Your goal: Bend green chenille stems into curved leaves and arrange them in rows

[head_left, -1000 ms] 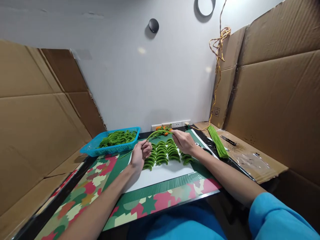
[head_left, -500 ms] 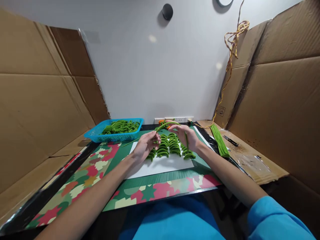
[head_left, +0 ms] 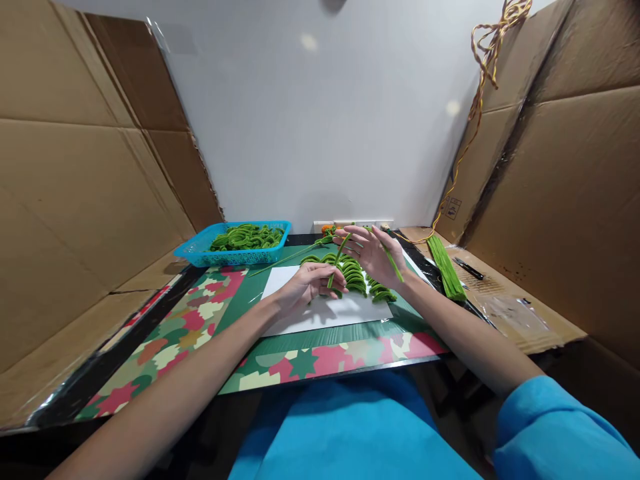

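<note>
A long green pipe cleaner (head_left: 341,251) is bent in an arch between my two hands. My left hand (head_left: 306,283) pinches its lower part with closed fingers over a white sheet (head_left: 300,324). Farther right and a little higher, my right hand (head_left: 375,259) has its fingers stretched out, with the pipe cleaner running behind them, past the thumb and down across the palm. Beneath both hands lie rows of curved green pipe cleaner pieces (head_left: 354,279) on the sheet, partly hidden by the hands.
At the back left stands a blue basket (head_left: 235,257) full of bent green pieces. A long-stemmed green item (head_left: 285,259) lies beside it. To the right are a bundle of straight green pipe cleaners (head_left: 446,270), a black-handled tool (head_left: 468,268) and clear plastic (head_left: 510,313). Cardboard walls (head_left: 565,200) flank the table.
My left hand has moved right, nearer my right hand, and the arch has narrowed. My right fingers have straightened and lifted. The whole view has tilted slightly down.
</note>
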Demonstrator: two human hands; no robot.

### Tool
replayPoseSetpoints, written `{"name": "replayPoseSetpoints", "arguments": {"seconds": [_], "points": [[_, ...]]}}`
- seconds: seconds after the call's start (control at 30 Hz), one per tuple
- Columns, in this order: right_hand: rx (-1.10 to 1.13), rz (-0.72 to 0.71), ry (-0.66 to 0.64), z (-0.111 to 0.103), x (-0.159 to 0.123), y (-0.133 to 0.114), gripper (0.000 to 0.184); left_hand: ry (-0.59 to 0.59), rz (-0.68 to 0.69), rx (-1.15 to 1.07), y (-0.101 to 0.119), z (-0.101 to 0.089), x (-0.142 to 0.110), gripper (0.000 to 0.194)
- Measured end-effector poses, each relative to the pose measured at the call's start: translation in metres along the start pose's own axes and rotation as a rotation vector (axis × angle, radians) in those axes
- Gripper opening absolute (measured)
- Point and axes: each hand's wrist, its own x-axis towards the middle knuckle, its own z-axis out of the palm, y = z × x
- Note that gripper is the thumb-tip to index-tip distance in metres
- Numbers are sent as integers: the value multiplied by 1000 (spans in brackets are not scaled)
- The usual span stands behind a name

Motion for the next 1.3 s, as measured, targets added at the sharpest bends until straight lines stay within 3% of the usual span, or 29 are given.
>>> {"name": "replayPoseSetpoints", "arguments": {"seconds": [0.27,0.67,1.3], "points": [[-108,-61,220,8,2,27,39,-58,-44,30,-10,15,-2,42],[-264,-98,242,21,-3,31,36,-87,-75,35,-17,29,-5,43],[-484,-164,204,16,-6,39,26,-78,-121,93,-22,31,-6,47]]}}
